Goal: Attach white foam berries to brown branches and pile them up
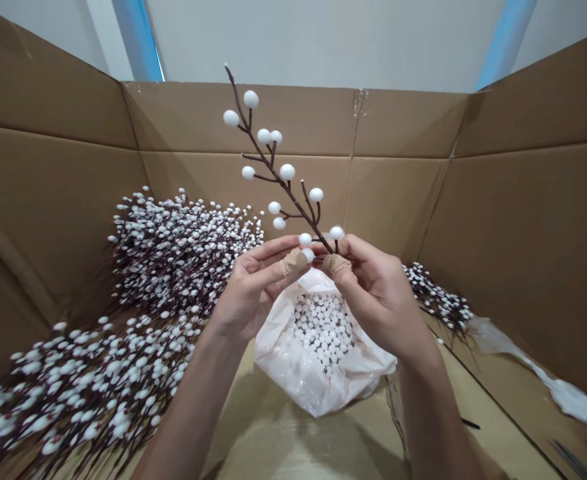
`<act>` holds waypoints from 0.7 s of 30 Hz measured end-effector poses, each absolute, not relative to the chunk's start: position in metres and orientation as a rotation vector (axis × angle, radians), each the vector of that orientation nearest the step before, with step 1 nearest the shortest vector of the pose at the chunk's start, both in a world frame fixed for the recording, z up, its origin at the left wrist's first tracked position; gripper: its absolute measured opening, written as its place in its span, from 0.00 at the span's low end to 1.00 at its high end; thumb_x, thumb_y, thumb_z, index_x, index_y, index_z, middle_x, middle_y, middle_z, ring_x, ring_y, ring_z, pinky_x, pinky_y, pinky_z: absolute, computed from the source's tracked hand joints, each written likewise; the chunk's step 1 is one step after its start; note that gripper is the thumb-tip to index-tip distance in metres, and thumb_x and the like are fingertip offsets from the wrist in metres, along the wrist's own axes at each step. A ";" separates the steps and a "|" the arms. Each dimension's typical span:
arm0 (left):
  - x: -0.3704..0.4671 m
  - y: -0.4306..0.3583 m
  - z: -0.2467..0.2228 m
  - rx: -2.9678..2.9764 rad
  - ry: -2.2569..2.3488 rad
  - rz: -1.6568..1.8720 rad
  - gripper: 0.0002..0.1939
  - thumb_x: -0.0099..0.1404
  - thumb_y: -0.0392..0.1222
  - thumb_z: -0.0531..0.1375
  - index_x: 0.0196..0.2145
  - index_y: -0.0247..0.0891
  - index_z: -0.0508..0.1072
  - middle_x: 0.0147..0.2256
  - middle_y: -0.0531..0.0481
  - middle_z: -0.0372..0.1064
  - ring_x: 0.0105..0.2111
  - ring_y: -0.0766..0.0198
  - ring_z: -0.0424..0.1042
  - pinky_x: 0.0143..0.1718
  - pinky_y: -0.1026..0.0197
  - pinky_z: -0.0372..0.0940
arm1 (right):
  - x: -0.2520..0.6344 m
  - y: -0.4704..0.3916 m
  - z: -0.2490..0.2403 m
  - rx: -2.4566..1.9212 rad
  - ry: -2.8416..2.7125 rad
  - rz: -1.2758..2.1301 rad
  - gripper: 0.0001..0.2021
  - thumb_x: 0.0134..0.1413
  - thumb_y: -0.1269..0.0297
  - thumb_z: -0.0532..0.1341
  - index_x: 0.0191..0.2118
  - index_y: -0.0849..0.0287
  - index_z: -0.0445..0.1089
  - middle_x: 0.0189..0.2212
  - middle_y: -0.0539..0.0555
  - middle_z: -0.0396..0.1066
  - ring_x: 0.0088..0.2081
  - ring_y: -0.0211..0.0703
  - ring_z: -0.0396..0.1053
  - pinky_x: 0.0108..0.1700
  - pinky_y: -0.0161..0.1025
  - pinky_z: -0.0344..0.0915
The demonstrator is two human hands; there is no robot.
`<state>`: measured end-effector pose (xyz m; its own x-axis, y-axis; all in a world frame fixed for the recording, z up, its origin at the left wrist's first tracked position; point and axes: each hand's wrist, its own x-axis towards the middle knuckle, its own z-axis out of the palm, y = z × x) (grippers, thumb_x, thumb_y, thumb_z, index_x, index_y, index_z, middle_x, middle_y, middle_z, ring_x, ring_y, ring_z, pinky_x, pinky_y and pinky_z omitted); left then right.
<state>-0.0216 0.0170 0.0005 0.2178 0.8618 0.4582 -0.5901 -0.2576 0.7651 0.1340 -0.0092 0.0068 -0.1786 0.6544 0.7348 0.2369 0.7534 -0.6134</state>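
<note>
A dark brown branch (277, 179) with several white berries rises up and to the left from between my hands. My left hand (261, 283) pinches a white berry (308, 255) near the branch's lower end. My right hand (373, 287) is closed on the branch's stem, close beside a berry at its fingertips. Tan tape wraps both thumbs. Below the hands lies an open white plastic bag (293, 380) holding loose white berries (326, 327).
Large piles of berried branches (173, 247) fill the left side, with a smaller bunch (436, 297) at the right. Cardboard walls (523, 220) enclose the sides and back. A clear plastic strip (538, 367) with a white end lies at the right.
</note>
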 end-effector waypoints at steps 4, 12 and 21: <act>-0.022 0.015 0.002 1.199 0.328 1.427 0.10 0.48 0.34 0.69 0.31 0.38 0.79 0.33 0.48 0.79 0.37 0.58 0.77 0.42 0.60 0.71 | 0.135 -0.008 0.007 -0.681 -1.762 0.469 0.06 0.58 0.64 0.55 0.32 0.58 0.66 0.26 0.50 0.64 0.31 0.39 0.64 0.34 0.39 0.63; -0.025 0.010 0.005 1.238 0.363 1.470 0.10 0.45 0.33 0.71 0.29 0.38 0.79 0.31 0.49 0.79 0.33 0.60 0.78 0.37 0.63 0.73 | 0.133 -0.005 0.006 -0.609 -1.783 0.580 0.07 0.60 0.65 0.54 0.38 0.59 0.68 0.33 0.53 0.67 0.35 0.40 0.66 0.36 0.38 0.65; -0.028 0.006 0.007 1.334 0.451 1.510 0.10 0.44 0.34 0.72 0.28 0.36 0.80 0.31 0.47 0.79 0.35 0.57 0.77 0.42 0.57 0.72 | 0.132 -0.001 0.004 -0.573 -1.765 0.659 0.09 0.60 0.62 0.55 0.30 0.59 0.63 0.29 0.51 0.62 0.33 0.38 0.64 0.36 0.36 0.65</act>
<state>-0.0284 0.0060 0.0074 0.1412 0.8520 0.5042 -0.4354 -0.4040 0.8045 0.1323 -0.0012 0.0036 -0.2704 0.6703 0.6911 0.0534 0.7271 -0.6844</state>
